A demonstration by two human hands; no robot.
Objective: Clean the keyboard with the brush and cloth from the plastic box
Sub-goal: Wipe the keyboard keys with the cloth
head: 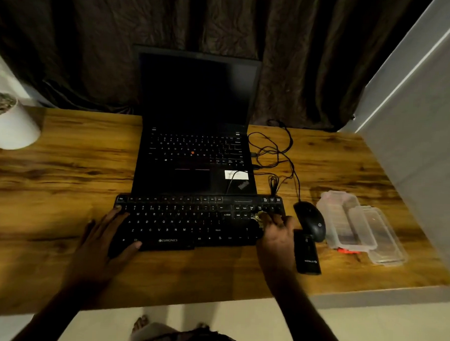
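Observation:
A black keyboard (190,220) lies on the wooden desk (62,175) in front of a laptop. My left hand (103,237) rests on the keyboard's left end, fingers spread over its corner and front edge. My right hand (275,235) is at the keyboard's right end, fingers curled round a small pale thing (259,219) that touches the keys; blur hides whether it is the brush or the cloth. The clear plastic box (346,221) stands open at the right, its lid (384,238) beside it. An orange item (347,251) lies at the box's front.
An open black laptop (194,142) sits behind the keyboard. A black mouse (311,220) with tangled cables and a black rectangular device (307,253) lie right of my right hand. A white plant pot (10,125) stands far left. A grey wall (416,128) borders the right.

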